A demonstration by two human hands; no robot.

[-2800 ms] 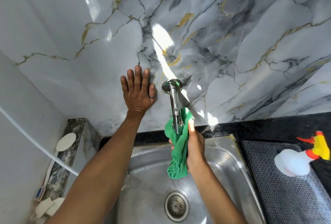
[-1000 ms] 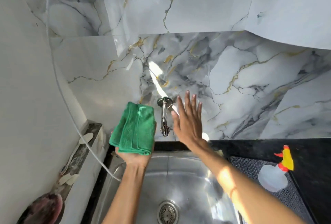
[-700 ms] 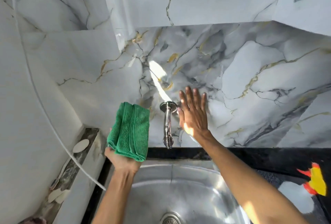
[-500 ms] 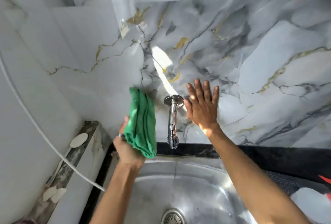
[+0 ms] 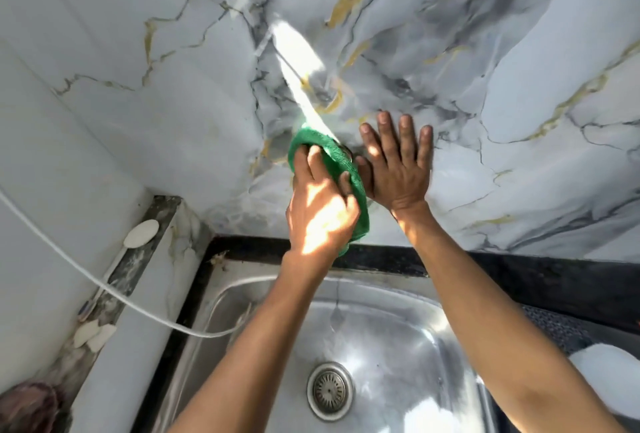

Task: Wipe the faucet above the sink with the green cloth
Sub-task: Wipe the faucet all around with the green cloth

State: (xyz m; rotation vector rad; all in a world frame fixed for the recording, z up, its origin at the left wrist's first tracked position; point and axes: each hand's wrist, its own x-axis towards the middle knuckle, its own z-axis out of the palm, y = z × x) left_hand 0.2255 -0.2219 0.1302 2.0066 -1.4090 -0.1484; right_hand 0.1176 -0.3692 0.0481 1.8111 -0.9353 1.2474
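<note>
My left hand (image 5: 320, 205) grips the green cloth (image 5: 341, 158) and presses it over the faucet on the marble wall. The cloth and my hand cover the faucet almost wholly; only a sliver of its chrome base (image 5: 349, 154) shows at the cloth's right edge. Just to the right, my right hand (image 5: 398, 165) lies flat on the wall, fingers spread, its thumb side touching the cloth. The steel sink (image 5: 398, 335) with its round drain (image 5: 329, 391) lies below both forearms.
A white cord (image 5: 104, 288) runs from the left wall into the sink's left rim. A ledge (image 5: 138, 249) on the left holds a white soap piece (image 5: 141, 233) and small scraps. A dark mat (image 5: 554, 328) and a white bottle (image 5: 602, 363) sit at the right.
My left hand has moved right with the cloth and wrapped it over the faucet, which stood bare half a second ago. The right hand stays flat on the wall.
</note>
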